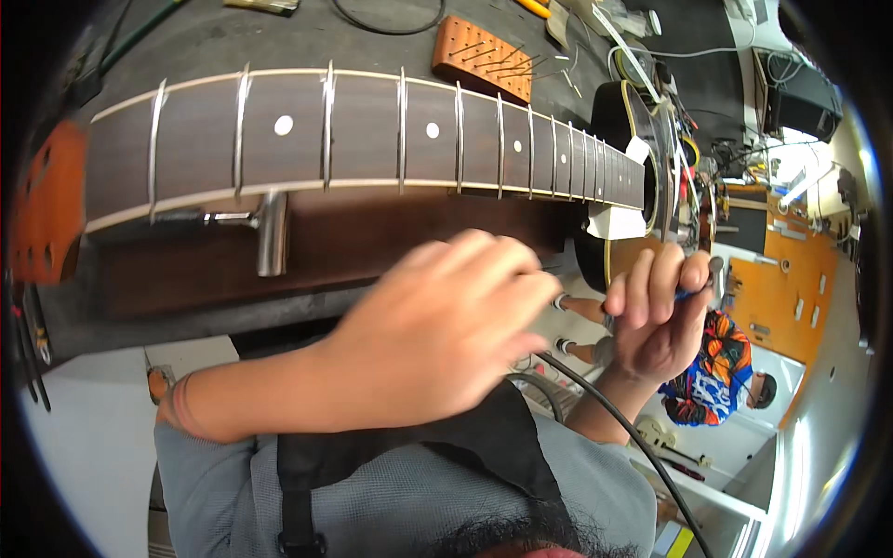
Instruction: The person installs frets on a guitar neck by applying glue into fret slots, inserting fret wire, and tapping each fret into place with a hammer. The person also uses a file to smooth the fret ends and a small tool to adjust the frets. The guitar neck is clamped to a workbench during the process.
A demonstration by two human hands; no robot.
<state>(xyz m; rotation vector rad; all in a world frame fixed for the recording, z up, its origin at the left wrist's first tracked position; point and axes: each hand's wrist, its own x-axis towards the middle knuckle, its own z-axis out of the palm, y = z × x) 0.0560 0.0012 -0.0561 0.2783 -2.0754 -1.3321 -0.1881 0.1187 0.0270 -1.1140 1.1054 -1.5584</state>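
A guitar neck [367, 133] with frets and dot inlays crosses the bench, its orange-brown headstock [48, 200] at left and black body [605, 112] at right. A metal T-shaped support [272, 232] stands under the neck. Below the fretboard, my left hand [446, 325] is blurred with bent fingers; whether it holds anything is unclear. At its right, my right hand [656, 316] grips a small metal-headed tool [715, 277] with a blue part, near the guitar body. A white paper piece [614, 221] sits at the neck's body end.
A wooden block holding thin rods [484, 58], cables and hand tools lie on the dark bench [205, 42]. A black cable [605, 405] hangs beside my arms. Another person [707, 367] in a colourful top is in the background at right, near an orange tool board [795, 279].
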